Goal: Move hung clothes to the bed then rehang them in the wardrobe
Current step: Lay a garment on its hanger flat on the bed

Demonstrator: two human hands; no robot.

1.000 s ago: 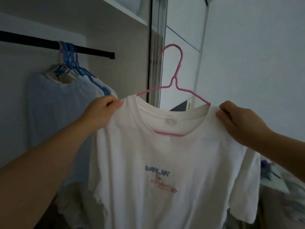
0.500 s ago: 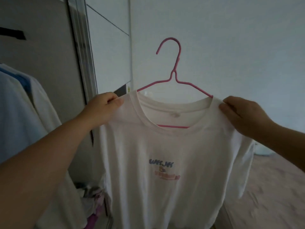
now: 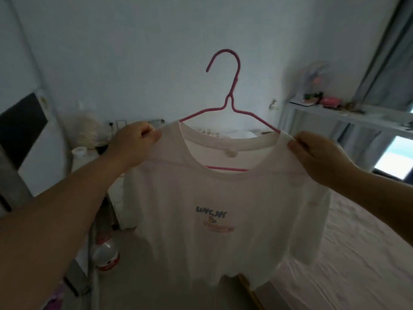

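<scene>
A white T-shirt (image 3: 223,198) with a small blue and pink print on its chest hangs on a pink wire hanger (image 3: 232,95), held up in front of me. My left hand (image 3: 131,144) pinches the shirt's left shoulder. My right hand (image 3: 317,155) pinches the right shoulder. The hanger's hook points up and left, free of any rail. The bed (image 3: 357,253) with its pale pink sheet lies at the lower right, below and behind the shirt. The wardrobe is out of view.
A white shelf (image 3: 348,115) with small items stands against the wall at the right, a curtain (image 3: 393,52) beside it. At the left are a dark-fronted unit (image 3: 20,126), a low table with a cup (image 3: 79,151) and a plastic bottle (image 3: 107,253) on the floor.
The view has swung right, away from the wardrobe and its hung clothes, toward the bed. Both hands keep the same hold on the shirt's shoulders.
</scene>
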